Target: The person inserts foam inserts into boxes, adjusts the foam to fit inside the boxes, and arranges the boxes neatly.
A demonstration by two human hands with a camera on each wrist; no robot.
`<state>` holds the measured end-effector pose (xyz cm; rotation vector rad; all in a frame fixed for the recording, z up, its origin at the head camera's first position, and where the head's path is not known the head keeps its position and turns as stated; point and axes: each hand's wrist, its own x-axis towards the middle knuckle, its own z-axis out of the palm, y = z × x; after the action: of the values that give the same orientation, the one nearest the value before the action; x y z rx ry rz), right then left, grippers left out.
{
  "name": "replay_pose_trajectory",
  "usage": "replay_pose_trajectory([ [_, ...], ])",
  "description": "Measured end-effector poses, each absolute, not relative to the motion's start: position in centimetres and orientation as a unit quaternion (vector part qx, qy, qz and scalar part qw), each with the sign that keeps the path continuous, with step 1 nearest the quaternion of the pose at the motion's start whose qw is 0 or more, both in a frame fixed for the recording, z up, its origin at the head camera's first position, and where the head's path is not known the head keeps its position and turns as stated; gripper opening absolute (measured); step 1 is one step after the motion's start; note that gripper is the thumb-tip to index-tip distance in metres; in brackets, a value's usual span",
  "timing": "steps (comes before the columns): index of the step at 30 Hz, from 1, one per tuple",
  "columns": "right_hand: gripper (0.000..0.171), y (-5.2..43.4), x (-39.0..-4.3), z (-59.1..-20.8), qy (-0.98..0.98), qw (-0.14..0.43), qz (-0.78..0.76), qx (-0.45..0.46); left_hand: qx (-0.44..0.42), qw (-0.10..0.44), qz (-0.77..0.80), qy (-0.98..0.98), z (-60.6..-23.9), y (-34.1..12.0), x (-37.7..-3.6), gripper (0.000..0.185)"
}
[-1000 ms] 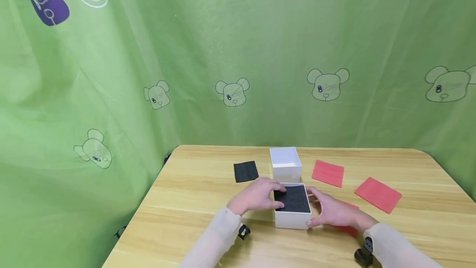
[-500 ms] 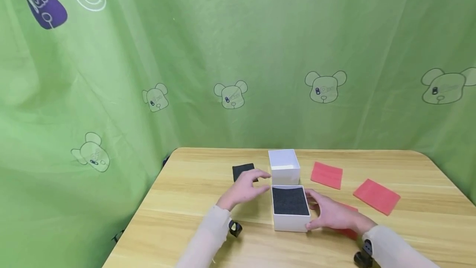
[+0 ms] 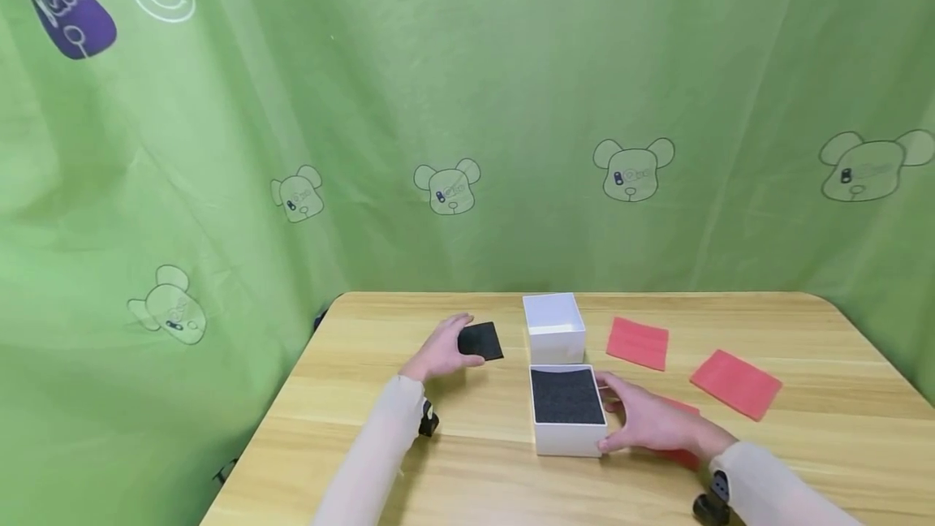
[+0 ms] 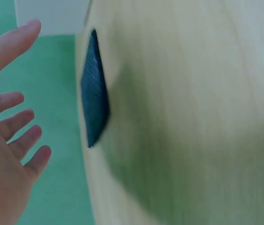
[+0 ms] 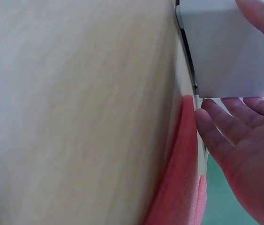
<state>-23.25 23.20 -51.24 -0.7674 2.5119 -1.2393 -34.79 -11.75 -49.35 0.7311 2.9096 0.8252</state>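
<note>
Black foam square by left hand

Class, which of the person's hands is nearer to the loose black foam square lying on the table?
Left. The left hand is right at the black foam square; the right hand rests against the white box, farther away.

Bright, even light fills the head view, with soft shadows beneath the arms. Both wrist views are blurred and close.
</note>
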Motion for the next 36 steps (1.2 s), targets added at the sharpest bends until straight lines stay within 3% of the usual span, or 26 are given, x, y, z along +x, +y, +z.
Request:
replay_pose_trajectory([
  [10,0.098,23.0,-23.2,-51.3,0.86,0.118,-0.425,-0.257,0.216,0.055,0.213,0.951,-51.3,-11.9,-36.5,0.105],
  [28,0.098,23.0,-23.1,-51.1,0.862,0.117,-0.42,-0.258,0.204,0.07,0.182,0.959,-52.0,-11.6,-36.9,0.096],
  [36,0.099,23.0,-23.1,-50.9,0.867,0.116,-0.411,-0.258,0.201,0.078,0.14,0.966,-51.4,-11.6,-36.2,0.102],
])
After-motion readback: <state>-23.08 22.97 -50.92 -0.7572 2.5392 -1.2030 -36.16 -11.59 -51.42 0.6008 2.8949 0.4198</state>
